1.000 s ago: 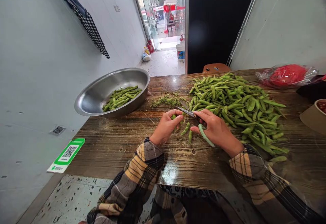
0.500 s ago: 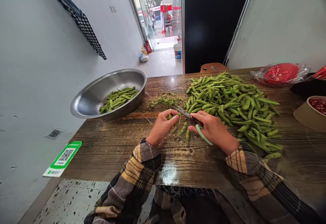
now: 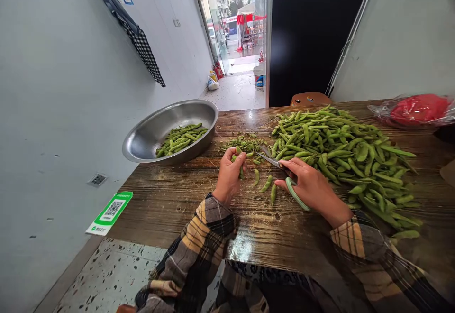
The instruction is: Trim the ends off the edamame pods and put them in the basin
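My left hand (image 3: 229, 173) is closed around a few green soybean pods (image 3: 239, 157) over the middle of the table. In my right hand (image 3: 308, 184) are scissors (image 3: 270, 158) with pale green handles, their blades pointing left toward those pods. Several loose pods (image 3: 266, 183) lie on the wood between and below the hands. Just beyond the blades is a small heap of trimmed ends (image 3: 241, 144). A large pile of pods (image 3: 334, 147) spreads to the right, beside and behind my right hand.
A steel basin (image 3: 142, 149) with pods inside stands at the table's left back. A green QR-code card (image 3: 110, 212) lies on the left edge of the wooden table (image 3: 152, 218). Red items in clear plastic (image 3: 415, 110) sit at the back right. Beyond is an open doorway.
The camera view has swung left, so everything appears farther right. My left hand has drawn away from the scissors' blades, and another loose pod shows on the table.
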`<state>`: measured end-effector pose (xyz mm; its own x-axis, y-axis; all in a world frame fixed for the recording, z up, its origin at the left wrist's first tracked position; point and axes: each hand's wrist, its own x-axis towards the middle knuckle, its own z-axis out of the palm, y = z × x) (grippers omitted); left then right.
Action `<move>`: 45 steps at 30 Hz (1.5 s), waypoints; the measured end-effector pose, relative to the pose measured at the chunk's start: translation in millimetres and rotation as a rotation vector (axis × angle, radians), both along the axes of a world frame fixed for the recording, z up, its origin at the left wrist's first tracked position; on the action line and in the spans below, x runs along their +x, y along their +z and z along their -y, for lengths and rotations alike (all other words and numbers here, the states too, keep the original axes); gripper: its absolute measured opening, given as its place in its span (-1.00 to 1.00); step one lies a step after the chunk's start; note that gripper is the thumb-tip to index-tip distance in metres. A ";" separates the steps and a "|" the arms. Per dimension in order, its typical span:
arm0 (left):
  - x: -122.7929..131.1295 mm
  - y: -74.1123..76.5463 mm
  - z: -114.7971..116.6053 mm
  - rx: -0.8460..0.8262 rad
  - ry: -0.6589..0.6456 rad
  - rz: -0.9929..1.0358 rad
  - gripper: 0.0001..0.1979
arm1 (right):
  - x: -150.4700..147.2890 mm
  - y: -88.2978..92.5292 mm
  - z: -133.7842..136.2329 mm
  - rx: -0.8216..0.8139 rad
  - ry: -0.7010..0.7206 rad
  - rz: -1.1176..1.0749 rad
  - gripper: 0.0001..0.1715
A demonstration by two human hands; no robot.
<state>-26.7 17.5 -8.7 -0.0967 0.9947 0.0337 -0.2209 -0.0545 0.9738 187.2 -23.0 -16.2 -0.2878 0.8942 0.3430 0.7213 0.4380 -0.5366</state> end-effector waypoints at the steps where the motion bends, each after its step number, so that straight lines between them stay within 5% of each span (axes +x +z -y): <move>1: 0.1 0.7 0.6 0.012 0.011 -0.004 -0.72 | -0.2 -0.4 0.3 -0.007 0.002 0.001 -0.52; 16: 13.8 8.2 17.5 0.278 0.032 -0.522 -0.87 | -1.7 3.5 -0.1 -0.047 0.032 -0.034 -0.52; 28: 20.6 12.7 24.9 0.319 0.005 -0.581 -0.90 | 0.8 4.7 -0.8 -0.046 0.053 -0.001 -0.56; 33: 15.7 13.2 19.1 0.252 0.039 -0.537 -0.90 | 1.5 3.5 -2.1 -0.036 0.069 0.057 -0.59; 41: -1.6 5.9 -0.8 -0.026 -0.102 -0.131 -0.92 | 3.6 2.9 -3.4 0.019 -0.014 -0.007 -0.60; 45: -4.1 0.3 -5.1 -0.017 -0.152 -0.382 -0.84 | 3.9 0.2 -4.1 0.029 -0.006 -0.009 -0.57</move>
<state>-30.8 22.6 -8.5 0.0673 0.9975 0.0225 0.1528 -0.0326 0.9877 191.1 -18.9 -16.0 -0.2793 0.8856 0.3712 0.7191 0.4490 -0.5303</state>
